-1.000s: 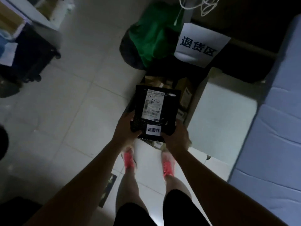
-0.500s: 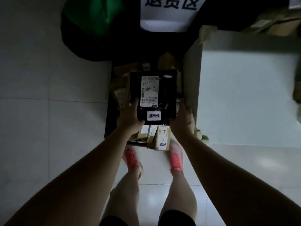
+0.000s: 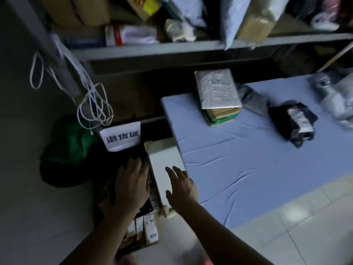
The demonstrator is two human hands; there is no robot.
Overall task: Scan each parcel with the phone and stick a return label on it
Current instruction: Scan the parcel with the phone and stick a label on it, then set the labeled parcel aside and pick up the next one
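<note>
Hands reach down over a dim floor: the left hand (image 3: pixel 131 186) lies flat, fingers spread and holding nothing, on top of dark parcels in a box (image 3: pixel 141 234) on the floor, and the right hand (image 3: pixel 181 190) hovers just beside it over a white box (image 3: pixel 164 169), fingers open and loose, also holding nothing. At the near end of the floor box stand a few small brown parcels (image 3: pixel 147 228) with white labels on their ends, packed side by side; what lies under the left palm is too dark to make out. Behind the box hangs a white paper sign (image 3: pixel 121 137) with printed characters, and left of that sits a green bag (image 3: pixel 70 142) on a dark heap. White cord (image 3: pixel 93 104) dangles in loops from a grey shelf post above the sign.

To the right spreads a pale blue mat (image 3: pixel 248 159), its near edge touching the white box. On the mat sits a stack of parcels (image 3: pixel 217 96) topped by a crumpled white mailer, well apart from the hands; further right lies a black parcel (image 3: pixel 294 123) with a white label, tilted, and a grey bag between the two. Blurred white packages rest at the mat's far right edge. A grey shelf (image 3: pixel 172 48) runs across the top, crowded with cardboard boxes and plastic mailers. No phone shows
</note>
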